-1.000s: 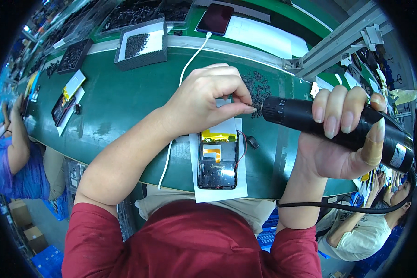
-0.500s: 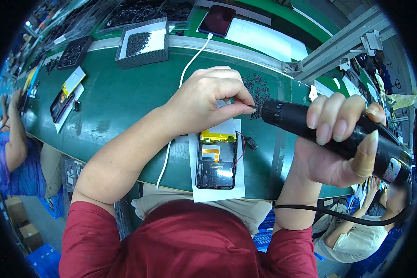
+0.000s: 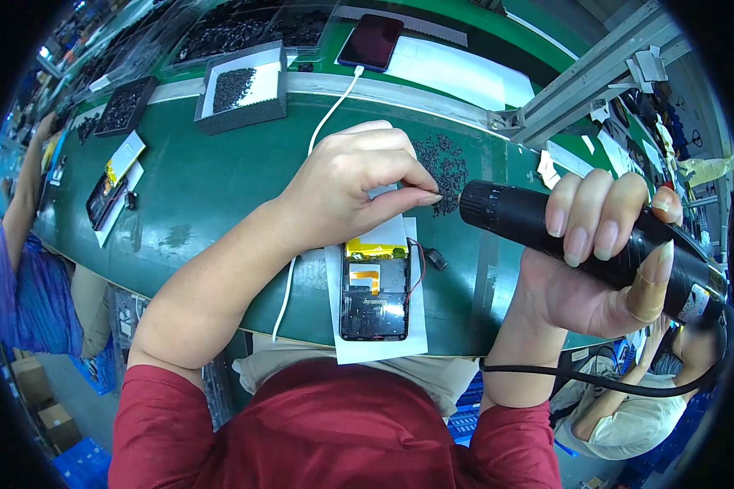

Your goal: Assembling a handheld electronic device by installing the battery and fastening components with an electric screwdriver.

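Your right hand (image 3: pixel 599 265) is clenching electric screwdriver (image 3: pixel 518 212), probably bearing its weight; left hand (image 3: pixel 359 183) is pinching beside tool's nose (image 3: pixel 475 204), contents too small to tell. Opened handheld device (image 3: pixel 375 308) is lying on paper sheet (image 3: pixel 416 330), probably for protection.

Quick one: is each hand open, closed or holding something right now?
Left hand: closed in a pinch; anything in it is too small to tell.
Right hand: closed, holding a black corded tool.
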Available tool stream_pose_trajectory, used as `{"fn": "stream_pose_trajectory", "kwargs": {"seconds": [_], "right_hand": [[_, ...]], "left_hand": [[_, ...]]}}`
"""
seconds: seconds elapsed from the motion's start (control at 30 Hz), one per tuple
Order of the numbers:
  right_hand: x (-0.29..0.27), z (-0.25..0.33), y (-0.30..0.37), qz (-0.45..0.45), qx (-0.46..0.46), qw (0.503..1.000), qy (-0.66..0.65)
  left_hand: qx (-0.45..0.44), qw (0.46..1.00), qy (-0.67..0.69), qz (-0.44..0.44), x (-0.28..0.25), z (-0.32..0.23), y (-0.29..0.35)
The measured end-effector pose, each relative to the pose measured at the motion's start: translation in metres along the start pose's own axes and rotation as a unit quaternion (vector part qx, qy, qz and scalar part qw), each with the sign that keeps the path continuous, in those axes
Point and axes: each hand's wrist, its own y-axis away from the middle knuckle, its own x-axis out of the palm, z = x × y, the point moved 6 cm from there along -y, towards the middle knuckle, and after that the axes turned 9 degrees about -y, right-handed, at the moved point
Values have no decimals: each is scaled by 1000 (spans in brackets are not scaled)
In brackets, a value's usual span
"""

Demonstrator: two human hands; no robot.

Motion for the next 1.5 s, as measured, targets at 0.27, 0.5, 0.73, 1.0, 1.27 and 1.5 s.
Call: {"fn": "stream_pose_trajectory", "kwargs": {"seconds": [0.27,0.5,0.73,1.0,1.27,1.5], "right_hand": [[-1,1,1,1,-1,1000,-8],[2,-3,2,-15,-3,1000,-16],[-2,-6,1,-23,-1,999,-24],[7,-1,4,-143,15,989,37],[14,-10,9,-138,3,990,1],[26,-11,13,-98,-29,990,92]], "left_hand": [[6,1000,-9,6,1,-1,2],[8,1000,-19,2,-2,-2,4],[18,999,-38,8,-1,-3,1],[39,995,-80,47,-2,-12,-5],[45,994,-90,33,-6,-18,-5],[42,996,-78,32,-12,-31,0]]}}
